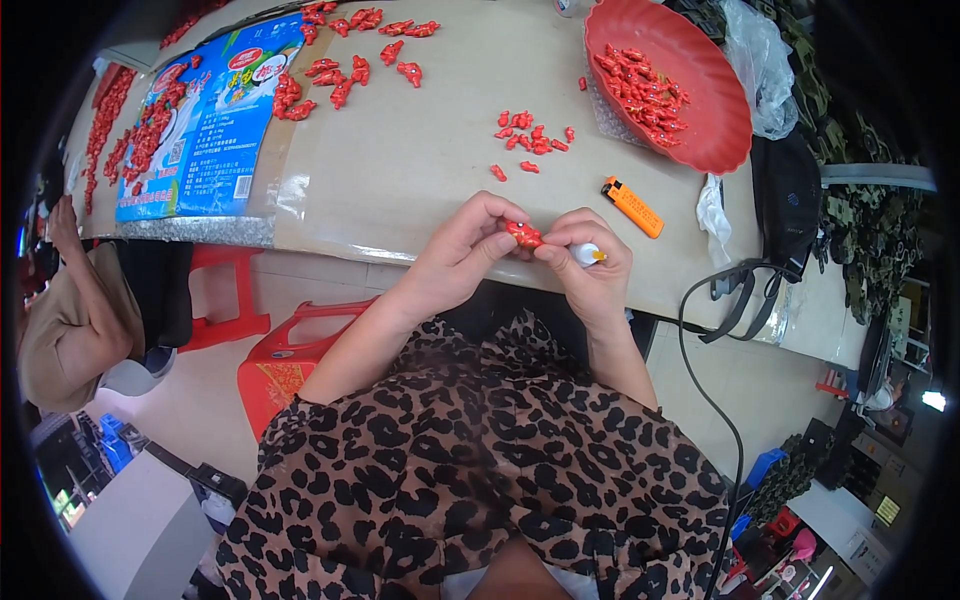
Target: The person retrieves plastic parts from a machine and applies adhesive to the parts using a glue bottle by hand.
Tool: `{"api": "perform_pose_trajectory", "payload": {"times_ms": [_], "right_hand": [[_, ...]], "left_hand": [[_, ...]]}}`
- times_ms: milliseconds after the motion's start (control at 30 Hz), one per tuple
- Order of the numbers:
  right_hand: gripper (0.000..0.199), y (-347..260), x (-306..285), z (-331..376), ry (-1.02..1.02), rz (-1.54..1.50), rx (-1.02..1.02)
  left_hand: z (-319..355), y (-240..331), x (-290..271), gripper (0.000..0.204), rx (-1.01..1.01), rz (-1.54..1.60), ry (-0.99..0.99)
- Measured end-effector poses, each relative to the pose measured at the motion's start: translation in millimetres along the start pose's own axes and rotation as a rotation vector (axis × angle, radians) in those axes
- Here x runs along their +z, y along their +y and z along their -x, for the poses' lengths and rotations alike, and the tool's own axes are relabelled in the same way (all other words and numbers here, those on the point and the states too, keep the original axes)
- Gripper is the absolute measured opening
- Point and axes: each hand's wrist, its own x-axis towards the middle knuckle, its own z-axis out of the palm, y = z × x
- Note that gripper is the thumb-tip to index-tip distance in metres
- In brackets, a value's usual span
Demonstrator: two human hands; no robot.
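Observation:
Over the table's front edge, both hands meet at a small red figurine (522, 234) with dark and light spots. My left hand (462, 250) pinches it between thumb and fingers. The thumb and forefinger of my right hand (597, 280) close at the figurine's right end; whether they grip a separate small part is hidden. Tucked in the same right hand is a small white bottle (586, 254) with a yellow tip, pointing right. Just beyond the hands lies a loose group of small red pieces (530, 140). An orange lighter (634, 207) rests right of them.
A red scalloped bowl (715, 110) holding many red pieces stands at the far right. More red figurines (345, 75) lie at the far left, some on a blue printed sheet (215, 150). A black bag (785, 200) and cable lie right. Another person (85, 320) sits left, near red stools (300, 335).

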Motion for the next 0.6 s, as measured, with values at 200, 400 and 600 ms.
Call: {"api": "perform_pose_trajectory", "payload": {"times_ms": [200,400,600], "right_hand": [[0.010,1.9,0.0,-0.6,0.009,-0.081,0.042],[0.008,3.1,0.2,-1.0,0.020,-0.185,0.074],[0.007,1.3,0.1,-2.0,0.023,-0.234,0.099]], "left_hand": [[-0.4,0.9,0.3,0.014,-0.101,0.039,0.011],[-2.1,2.9,1.3,0.014,-0.173,0.030,0.011],[-2.7,3.0,3.6,0.013,-0.196,-0.003,0.027]]}}
